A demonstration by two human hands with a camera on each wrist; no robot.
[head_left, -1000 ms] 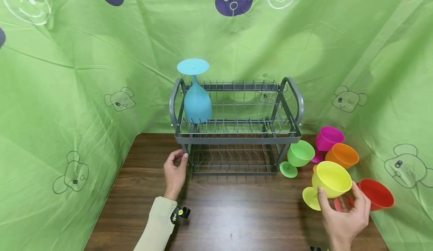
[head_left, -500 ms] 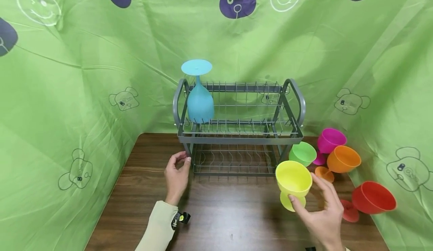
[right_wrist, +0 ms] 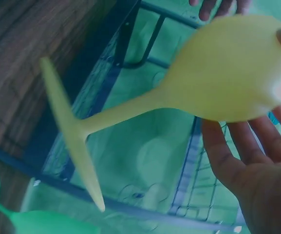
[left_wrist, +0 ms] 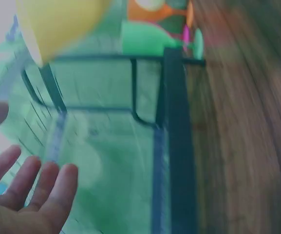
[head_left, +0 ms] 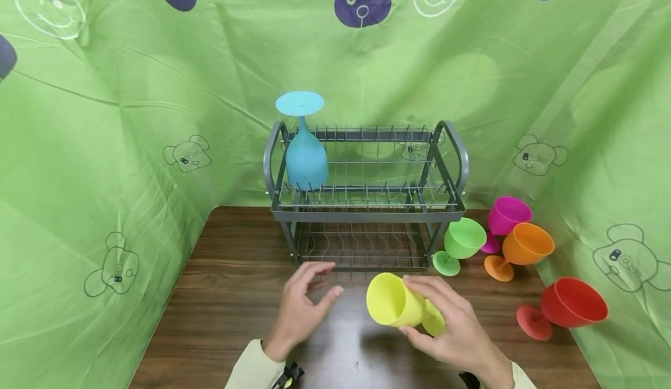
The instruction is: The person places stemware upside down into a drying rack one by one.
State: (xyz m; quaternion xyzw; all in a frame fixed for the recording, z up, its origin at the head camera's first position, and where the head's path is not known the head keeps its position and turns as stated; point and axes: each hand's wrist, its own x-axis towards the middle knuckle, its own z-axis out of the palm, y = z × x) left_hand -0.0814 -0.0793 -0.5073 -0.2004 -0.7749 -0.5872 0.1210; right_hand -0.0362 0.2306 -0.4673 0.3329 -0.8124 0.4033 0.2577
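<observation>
Gripping yellow goblet [head_left: 411,312] by bowl in right hand [head_left: 456,332], tilted, mouth toward left, above counter [head_left: 220,296] on near side of rack [head_left: 367,217]. Holding left hand [head_left: 301,314] apart, just left of goblet, fingers loosely extended. Note blue goblet [head_left: 306,159] upside down, upper rack, left; green [head_left: 463,239], magenta [head_left: 508,215], orange [head_left: 526,244], red goblets [head_left: 574,303] at right.

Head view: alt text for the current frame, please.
A right hand holds a tilted yellow goblet over a wooden table, the empty left hand nearby. Behind, a blue goblet rests upside down on a dish rack's upper tier; at right are a green goblet, magenta goblet, orange goblet and red goblet.
</observation>
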